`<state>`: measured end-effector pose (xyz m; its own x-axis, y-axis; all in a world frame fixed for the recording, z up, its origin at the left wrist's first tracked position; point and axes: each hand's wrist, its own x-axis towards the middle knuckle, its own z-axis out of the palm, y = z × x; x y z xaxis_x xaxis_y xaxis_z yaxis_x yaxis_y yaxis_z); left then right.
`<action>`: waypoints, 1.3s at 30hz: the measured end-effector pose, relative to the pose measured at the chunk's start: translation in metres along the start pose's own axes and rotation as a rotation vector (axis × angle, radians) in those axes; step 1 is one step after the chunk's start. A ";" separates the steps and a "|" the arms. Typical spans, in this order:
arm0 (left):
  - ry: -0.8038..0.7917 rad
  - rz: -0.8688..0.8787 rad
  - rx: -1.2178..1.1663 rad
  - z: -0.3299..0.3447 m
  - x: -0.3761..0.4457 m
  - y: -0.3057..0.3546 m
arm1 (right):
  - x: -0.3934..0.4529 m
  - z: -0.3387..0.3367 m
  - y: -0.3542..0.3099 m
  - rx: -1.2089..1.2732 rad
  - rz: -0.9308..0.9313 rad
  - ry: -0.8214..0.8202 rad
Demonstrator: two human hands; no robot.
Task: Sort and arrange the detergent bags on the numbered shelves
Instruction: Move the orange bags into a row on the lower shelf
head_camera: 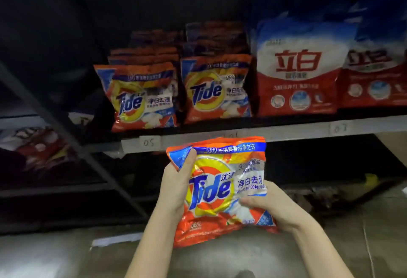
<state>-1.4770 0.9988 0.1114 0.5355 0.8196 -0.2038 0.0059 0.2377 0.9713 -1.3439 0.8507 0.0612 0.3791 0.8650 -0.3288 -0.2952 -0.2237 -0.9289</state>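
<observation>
**Tide bag in both hands, below the shelf edge**

Nearest the camera, both hands grasp one orange Tide bag [222, 191], held upright in the air in front of the rack and just below the shelf edge [286, 133]. The left hand [176, 180] has its grip clenched on the bag's upper left corner, thumb pressed into the front so the film puckers there. The right hand [264, 202] grips the lower right side, fingers wrapped round the edge.

The bag looks like thin, glossy film over loose powder: soft, easily creased, and likely to sag or slump if held by one corner alone. The shiny surface may be slippery, so a hold on opposite sides with some support under the base seems the safest way to carry and set it down. It appears modest in weight, since both arms hold it without visible strain.

Beyond it, the shelf edge carries a label 05 [149, 143] and another reading 07 [338, 128]. On the shelf above stand two rows of matching bags: the left Tide row [141, 99] and the right Tide row [217, 90]. To their right stand larger red-and-white bags [297, 74]. The held bag probably belongs with one of the Tide rows.
</observation>
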 end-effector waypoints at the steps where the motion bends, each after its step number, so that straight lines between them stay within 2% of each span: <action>1: 0.017 -0.042 0.003 -0.001 0.003 -0.013 | 0.005 -0.004 0.012 0.004 0.036 -0.001; 6: 0.069 -0.228 0.024 0.007 0.028 -0.072 | 0.040 -0.036 0.056 0.031 0.225 -0.034; 9: 0.064 -0.332 0.066 0.012 0.048 -0.106 | 0.062 -0.056 0.082 0.022 0.272 -0.044; 16: 0.087 -0.344 0.072 0.009 0.126 -0.192 | 0.144 -0.091 0.136 -0.048 0.296 -0.081; 19: 0.118 -0.340 0.045 0.001 0.170 -0.222 | 0.190 -0.095 0.156 -0.091 0.271 -0.025; 31: 0.177 0.197 0.141 -0.072 0.341 -0.262 | 0.374 -0.052 0.195 -0.089 -0.207 -0.015; 35: 0.234 0.489 0.206 -0.112 0.383 -0.257 | 0.422 -0.016 0.196 -0.130 -0.343 0.001; 39: 0.312 0.596 0.213 -0.145 0.417 -0.243 | 0.468 0.032 0.198 -0.141 -0.401 0.092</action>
<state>-1.3778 1.3588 -0.2270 0.2317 0.8974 0.3754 -0.0304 -0.3790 0.9249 -1.2535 1.2257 -0.2712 0.5179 0.8536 0.0554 0.0117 0.0577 -0.9983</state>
